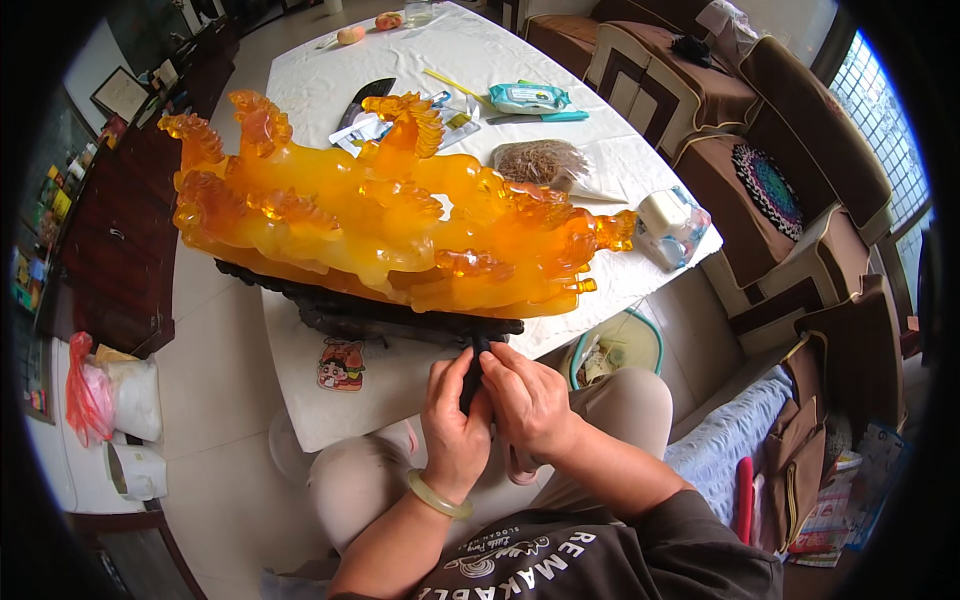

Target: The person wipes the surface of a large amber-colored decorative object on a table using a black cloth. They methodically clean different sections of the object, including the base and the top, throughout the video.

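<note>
My left hand (452, 412) and my right hand (530, 408) meet just below the sculpture, both closed on a narrow dark piece (481, 346) at the front end of the stand. Its far part is partly covered by my fingers. The large translucent amber-orange sculpture (340, 230), with many raised shapes, rests on a black, uneven stand (340, 322) on a white-covered table (630, 130). A small cartoon cutout (340, 364) lies near the table's front left.
Behind and right of the sculpture lie a wipes pack (528, 97), a bag of brown strands (535, 163) and a tissue pack (670, 225). A bin (655, 352) stands below the table edge. Brown sofas (730, 190) line the right; a dark cabinet (110, 250) stands left.
</note>
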`<state>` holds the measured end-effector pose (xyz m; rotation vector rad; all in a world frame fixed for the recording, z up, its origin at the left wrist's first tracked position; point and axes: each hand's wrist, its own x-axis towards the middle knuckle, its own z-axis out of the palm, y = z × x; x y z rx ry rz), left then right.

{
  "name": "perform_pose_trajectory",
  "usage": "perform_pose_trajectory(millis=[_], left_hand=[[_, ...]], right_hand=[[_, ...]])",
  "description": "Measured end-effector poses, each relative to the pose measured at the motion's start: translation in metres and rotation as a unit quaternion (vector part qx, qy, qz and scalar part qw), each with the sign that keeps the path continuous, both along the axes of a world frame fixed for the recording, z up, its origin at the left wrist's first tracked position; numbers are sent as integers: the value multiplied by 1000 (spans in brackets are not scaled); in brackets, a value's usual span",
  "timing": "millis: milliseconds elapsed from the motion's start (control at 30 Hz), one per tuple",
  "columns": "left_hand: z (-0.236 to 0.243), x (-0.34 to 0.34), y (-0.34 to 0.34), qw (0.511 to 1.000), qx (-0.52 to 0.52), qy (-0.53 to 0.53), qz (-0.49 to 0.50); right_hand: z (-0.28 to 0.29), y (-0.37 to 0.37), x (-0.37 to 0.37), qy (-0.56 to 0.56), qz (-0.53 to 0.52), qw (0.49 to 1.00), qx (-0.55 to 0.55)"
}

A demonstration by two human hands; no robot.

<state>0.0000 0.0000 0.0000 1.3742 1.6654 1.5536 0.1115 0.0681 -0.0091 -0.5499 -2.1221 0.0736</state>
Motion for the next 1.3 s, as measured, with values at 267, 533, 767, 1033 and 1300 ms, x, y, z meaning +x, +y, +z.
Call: perform_pose_trajectory(millis=[267,533,767,1033,1300], left_hand=[[3,-6,-4,1000,11,16,7],[2,-3,-3,999,18,23,16],[-3,1,-6,1000,1,-9,2],[5,2,-6,1000,16,0,9],[5,3,-3,999,-4,-43,-20]], right_hand=[[-2,-3,-1,27,35,999,-3],[-3,2,0,26,48,998,-9],[-7,-3,6,9,39,999,-20],[9,10,6,32,82,996,-30],[23,26,20,68,114,956,-261]])
